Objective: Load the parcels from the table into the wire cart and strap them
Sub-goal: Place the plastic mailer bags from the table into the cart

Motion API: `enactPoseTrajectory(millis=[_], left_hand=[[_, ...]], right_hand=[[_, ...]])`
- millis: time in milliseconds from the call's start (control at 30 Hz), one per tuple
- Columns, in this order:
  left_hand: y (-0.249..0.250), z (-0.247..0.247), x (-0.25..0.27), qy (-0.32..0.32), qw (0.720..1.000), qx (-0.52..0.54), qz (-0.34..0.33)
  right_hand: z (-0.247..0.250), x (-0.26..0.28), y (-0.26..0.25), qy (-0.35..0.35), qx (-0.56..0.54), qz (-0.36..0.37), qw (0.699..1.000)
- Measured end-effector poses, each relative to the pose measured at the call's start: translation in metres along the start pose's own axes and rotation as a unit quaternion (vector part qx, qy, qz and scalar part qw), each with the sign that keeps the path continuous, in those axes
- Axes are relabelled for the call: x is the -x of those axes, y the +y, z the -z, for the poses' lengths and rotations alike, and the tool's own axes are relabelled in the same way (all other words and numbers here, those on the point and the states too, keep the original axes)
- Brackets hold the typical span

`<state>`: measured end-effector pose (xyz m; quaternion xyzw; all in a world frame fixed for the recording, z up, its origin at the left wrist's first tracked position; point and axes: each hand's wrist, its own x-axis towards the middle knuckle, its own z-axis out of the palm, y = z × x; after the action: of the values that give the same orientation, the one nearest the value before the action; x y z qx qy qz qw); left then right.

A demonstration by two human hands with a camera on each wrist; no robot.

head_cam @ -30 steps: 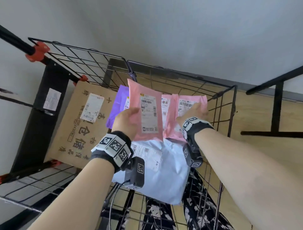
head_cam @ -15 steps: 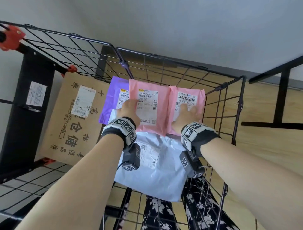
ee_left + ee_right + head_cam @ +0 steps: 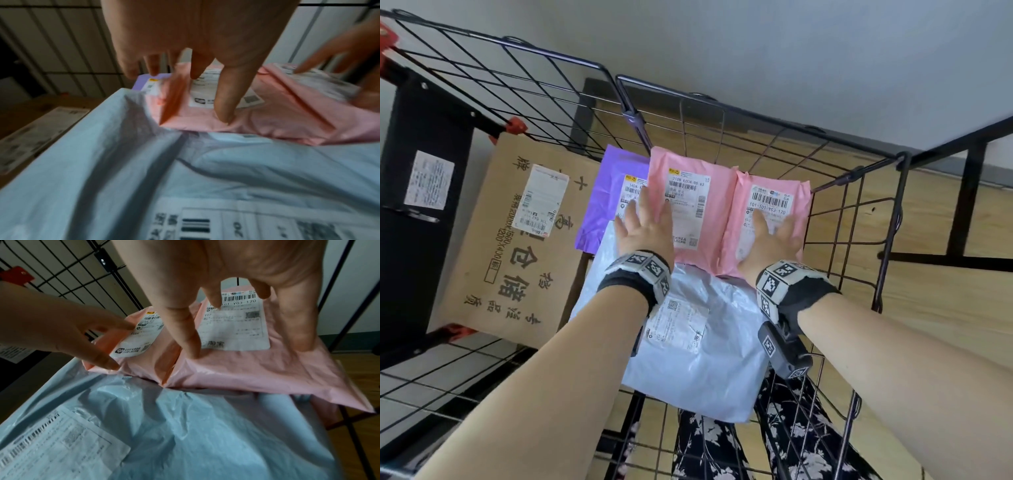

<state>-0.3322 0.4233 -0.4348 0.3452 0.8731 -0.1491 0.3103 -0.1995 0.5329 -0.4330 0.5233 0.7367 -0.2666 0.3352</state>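
The black wire cart (image 3: 900, 159) holds a cardboard box (image 3: 517, 246), a purple parcel (image 3: 609, 192), two pink parcels and a white parcel (image 3: 698, 349) nearest me. My left hand (image 3: 645, 228) lies flat, fingers straight, on the left pink parcel (image 3: 690, 205). My right hand (image 3: 770, 236) rests with spread fingers on the right pink parcel (image 3: 770, 195). In the left wrist view the left hand (image 3: 205, 65) touches the pink parcel (image 3: 277, 113) with its fingertips. The right wrist view shows the right hand (image 3: 236, 280) pressing its pink parcel (image 3: 257, 369) above the white parcel (image 3: 185, 426).
A black upright panel (image 3: 417, 205) with a white label stands left of the cart, with red clips (image 3: 517, 125) on the frame. A black metal frame (image 3: 962, 212) stands on the wooden floor (image 3: 945, 308) to the right. My floral trousers (image 3: 709, 445) show below.
The left pink parcel went from held upright to lying flat beside the other pink one. Both hands let go and now rest with straight fingers on the pink parcels.
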Motion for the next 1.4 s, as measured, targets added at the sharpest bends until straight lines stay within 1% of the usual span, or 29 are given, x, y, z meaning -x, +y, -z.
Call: enactPoseTrajectory(millis=[67, 133, 167, 233, 333, 400, 500, 667, 767, 833, 933, 1067, 1133, 1233, 1333, 1400], left_hand=[[0.011, -0.001, 0.007, 0.002, 0.996, -0.059, -0.062], [0.021, -0.004, 0.009, -0.051, 0.989, -0.060, -0.126], [0.024, -0.005, 0.009, -0.084, 0.986, -0.046, -0.135], [0.027, -0.007, 0.007, -0.125, 0.983, -0.021, -0.134], [0.027, -0.005, 0.003, -0.147, 0.980, -0.019, -0.131], [0.025, 0.001, 0.003, -0.148, 0.979, -0.028, -0.141], [0.022, 0.009, 0.008, -0.132, 0.980, -0.039, -0.145], [0.010, 0.017, 0.028, -0.106, 0.985, -0.039, -0.133], [0.000, 0.032, 0.052, -0.066, 0.993, 0.033, -0.094], [-0.005, 0.045, 0.072, -0.045, 0.993, 0.060, -0.088], [-0.014, 0.063, 0.101, -0.014, 0.993, 0.079, -0.082], [-0.026, 0.081, 0.143, 0.017, 0.994, 0.095, -0.043], [-0.031, 0.088, 0.165, 0.042, 0.992, 0.117, -0.009], [-0.033, 0.095, 0.197, 0.070, 0.984, 0.154, 0.056], [-0.026, 0.092, 0.228, 0.096, 0.972, 0.184, 0.112], [-0.016, 0.089, 0.253, 0.115, 0.957, 0.217, 0.153]], right_hand=[[-0.003, -0.001, -0.001, 0.000, 0.007, 0.018, 1.000], [-0.007, -0.003, -0.001, -0.005, 0.019, 0.035, 0.999], [-0.007, -0.005, -0.001, -0.015, 0.024, 0.035, 0.999], [-0.008, -0.009, -0.001, -0.039, 0.029, 0.030, 0.998], [-0.005, -0.012, 0.001, -0.052, 0.051, 0.023, 0.997], [-0.002, -0.012, 0.000, -0.057, 0.064, 0.024, 0.996], [0.009, -0.004, -0.005, -0.071, 0.046, 0.015, 0.996], [0.025, 0.033, -0.013, -0.030, 0.023, 0.040, 0.998], [0.032, 0.059, -0.020, -0.007, 0.017, 0.064, 0.998], [0.039, 0.078, -0.022, -0.007, 0.004, 0.083, 0.997], [0.052, 0.108, -0.027, -0.002, 0.017, 0.122, 0.992], [0.065, 0.141, -0.037, 0.036, 0.038, 0.170, 0.984], [0.071, 0.153, -0.043, 0.037, 0.067, 0.205, 0.976], [0.087, 0.180, -0.047, 0.044, 0.047, 0.281, 0.958], [0.095, 0.197, -0.038, 0.037, 0.034, 0.344, 0.938], [0.096, 0.209, -0.028, 0.031, 0.033, 0.376, 0.926]])
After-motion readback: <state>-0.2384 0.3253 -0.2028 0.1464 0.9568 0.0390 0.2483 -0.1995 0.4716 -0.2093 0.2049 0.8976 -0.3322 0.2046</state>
